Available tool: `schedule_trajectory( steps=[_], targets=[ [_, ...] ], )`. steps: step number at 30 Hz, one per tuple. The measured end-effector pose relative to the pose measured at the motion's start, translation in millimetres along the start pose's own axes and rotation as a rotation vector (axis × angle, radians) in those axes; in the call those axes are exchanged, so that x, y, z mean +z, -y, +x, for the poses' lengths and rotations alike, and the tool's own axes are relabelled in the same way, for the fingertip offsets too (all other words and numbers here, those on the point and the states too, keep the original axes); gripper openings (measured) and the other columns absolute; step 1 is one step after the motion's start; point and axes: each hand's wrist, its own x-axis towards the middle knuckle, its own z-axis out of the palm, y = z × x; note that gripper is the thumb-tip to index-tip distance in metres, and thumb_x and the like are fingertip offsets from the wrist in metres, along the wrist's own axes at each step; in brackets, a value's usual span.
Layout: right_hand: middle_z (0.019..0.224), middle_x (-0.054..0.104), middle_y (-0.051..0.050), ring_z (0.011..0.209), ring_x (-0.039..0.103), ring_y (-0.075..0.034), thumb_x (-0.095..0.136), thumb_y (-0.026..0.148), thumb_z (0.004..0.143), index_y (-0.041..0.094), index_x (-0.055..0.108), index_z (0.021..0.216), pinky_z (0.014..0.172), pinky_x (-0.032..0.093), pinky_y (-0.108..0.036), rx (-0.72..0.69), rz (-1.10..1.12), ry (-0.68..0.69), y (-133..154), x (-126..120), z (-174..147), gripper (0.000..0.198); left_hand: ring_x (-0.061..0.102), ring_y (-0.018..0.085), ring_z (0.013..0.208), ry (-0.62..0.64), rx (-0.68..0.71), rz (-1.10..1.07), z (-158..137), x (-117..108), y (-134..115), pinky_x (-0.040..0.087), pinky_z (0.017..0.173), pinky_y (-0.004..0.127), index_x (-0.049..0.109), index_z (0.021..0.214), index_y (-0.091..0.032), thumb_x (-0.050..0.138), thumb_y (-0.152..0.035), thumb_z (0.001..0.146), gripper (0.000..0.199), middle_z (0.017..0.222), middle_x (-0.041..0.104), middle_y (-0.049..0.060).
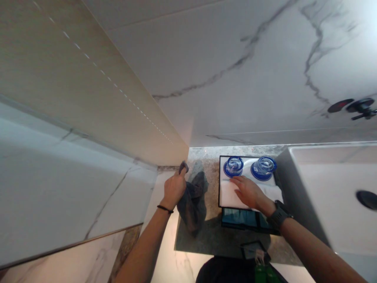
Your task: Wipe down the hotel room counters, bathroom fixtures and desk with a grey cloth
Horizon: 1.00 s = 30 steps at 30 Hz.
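Observation:
My left hand (174, 189) is closed on a dark grey cloth (193, 206), which hangs down beside the left part of the stone counter. One end of the cloth sticks up past my fingers near the wall corner. My right hand (246, 191) lies over a black-edged tray (225, 200) with a white lining, its fingers stretched out and holding nothing. Just beyond those fingertips stands a clear glass with blue rims (233, 166). A second blue-rimmed glass (264, 168) stands to its right on the same tray. Part of the white lining is hidden under my right hand.
In front of the tray sits a dark, glossy teal-topped box (240, 217). A white basin (306, 188) with a black drain (367, 199) fills the right side. Black tap fittings (361, 107) are on the marbled wall. A beige panel (118, 90) rises at left.

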Motion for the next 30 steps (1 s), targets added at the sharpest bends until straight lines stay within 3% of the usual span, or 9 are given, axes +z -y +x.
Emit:
schedule_trajectory(
  steps=[3,7,11,13,16,19,22,26,30],
  targets=[
    [0.132,0.055,-0.016,0.123,0.048,-0.027,0.039,0.022,0.092,0.01,0.053,0.129,0.109,0.038,-0.047,0.037,-0.01,-0.149,-8.0,-4.5,-31.1,0.042,0.062,0.023,0.096,-0.112,0.059,-0.075,27.4,0.9,-7.4,0.049,0.083,0.034,0.043,0.141,-0.023,0.028,-0.021,0.098,0.046,0.108,0.063,0.012],
    [0.134,0.051,-0.016,0.126,0.044,-0.031,0.043,0.043,0.095,0.015,0.05,0.131,0.107,0.04,-0.052,0.14,-0.121,-0.451,-33.5,-3.2,-86.4,0.046,0.046,0.027,0.125,0.023,0.241,-0.185,25.2,51.9,-25.0,0.04,0.103,0.043,0.048,0.138,-0.022,0.041,-0.037,0.097,0.044,0.138,0.051,0.013],
    [0.146,0.036,-0.018,0.133,0.038,-0.034,0.045,0.056,0.092,0.015,0.034,0.143,0.107,0.041,-0.053,0.281,-0.158,-0.515,-48.4,14.5,-128.6,0.067,0.027,0.037,0.14,0.036,0.302,-0.158,-37.8,112.8,-33.5,0.029,0.11,0.056,0.04,0.145,-0.028,0.053,-0.042,0.091,0.058,0.155,0.032,0.009],
    [0.144,0.039,-0.019,0.131,0.041,-0.034,0.041,0.054,0.094,0.014,0.031,0.144,0.106,0.041,-0.054,0.356,-0.124,-0.571,-46.5,27.4,-144.0,0.065,0.026,0.038,0.14,0.068,0.33,-0.143,-77.7,131.1,-33.5,0.029,0.11,0.057,0.039,0.146,-0.03,0.054,-0.036,0.09,0.058,0.157,0.029,0.007],
    [0.13,0.051,-0.019,0.121,0.049,-0.033,0.041,0.047,0.095,0.015,0.04,0.136,0.101,0.045,-0.054,0.4,-0.108,-0.66,-35.8,48.8,-165.2,0.052,0.027,0.04,0.14,0.187,0.403,-0.13,-129.4,146.2,-36.8,0.031,0.109,0.06,0.038,0.146,-0.033,0.055,-0.027,0.088,0.061,0.158,0.027,0.004],
    [0.118,0.058,-0.015,0.112,0.055,-0.029,0.047,0.035,0.094,0.019,0.049,0.125,0.095,0.05,-0.049,0.307,-0.11,-0.589,-24.4,72.5,-181.3,0.035,0.025,0.04,0.142,0.308,0.563,-0.126,-160.1,155.1,-47.1,0.029,0.11,0.063,0.035,0.146,-0.038,0.056,-0.022,0.084,0.067,0.158,0.027,0.002],
    [0.122,0.06,-0.012,0.116,0.054,-0.029,0.05,0.023,0.091,0.02,0.051,0.126,0.096,0.05,-0.047,0.183,-0.133,-0.378,-20.2,95.1,-183.8,0.035,0.026,0.039,0.142,0.361,0.688,-0.124,-167.4,159.3,-52.4,0.031,0.109,0.065,0.034,0.146,-0.038,0.057,-0.019,0.082,0.07,0.157,0.028,0.002],
    [0.118,0.065,-0.011,0.111,0.058,-0.03,0.047,0.01,0.086,0.019,0.06,0.12,0.098,0.049,-0.051,0.167,-0.142,-0.191,-24.2,112.9,-173.4,0.038,0.025,0.037,0.143,0.209,0.746,-0.189,-159.9,162.9,-29.1,0.032,0.11,0.06,0.036,0.145,-0.04,0.059,-0.032,0.085,0.064,0.157,0.028,0.002],
    [0.113,0.067,-0.011,0.105,0.061,-0.028,0.043,0.006,0.087,0.017,0.064,0.116,0.09,0.053,-0.046,0.198,-0.124,-0.193,-24.8,117.0,-168.6,0.037,0.026,0.039,0.141,-0.011,0.605,-0.174,-159.6,177.4,12.0,0.036,0.108,0.056,0.042,0.143,-0.038,0.063,-0.038,0.083,0.063,0.157,0.028,0.006]
  ],
)
